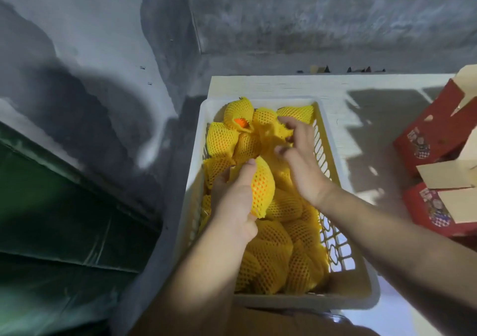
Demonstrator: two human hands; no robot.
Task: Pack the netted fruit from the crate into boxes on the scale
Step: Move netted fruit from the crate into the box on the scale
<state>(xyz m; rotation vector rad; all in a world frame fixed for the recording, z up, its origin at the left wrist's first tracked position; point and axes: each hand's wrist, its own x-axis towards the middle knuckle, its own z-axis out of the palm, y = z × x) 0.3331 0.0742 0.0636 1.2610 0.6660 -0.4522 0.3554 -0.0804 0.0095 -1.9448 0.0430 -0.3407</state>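
Our left hand (236, 201) grips one netted fruit (262, 190) just above the pile in the white crate (338, 300) at the surface's (260, 85) left edge, while our right hand (300, 160) pinches a blurred net sleeve deeper in the heap. The red boxes (436, 134) wait open at the right edge — the scale we cannot see. We risk the loose foam net slipping off mid-carry — the left grip is on the sleeve, not the fruit itself.

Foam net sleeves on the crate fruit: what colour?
Yellow foam net sleeves, orange fruit showing through the mesh; head view.
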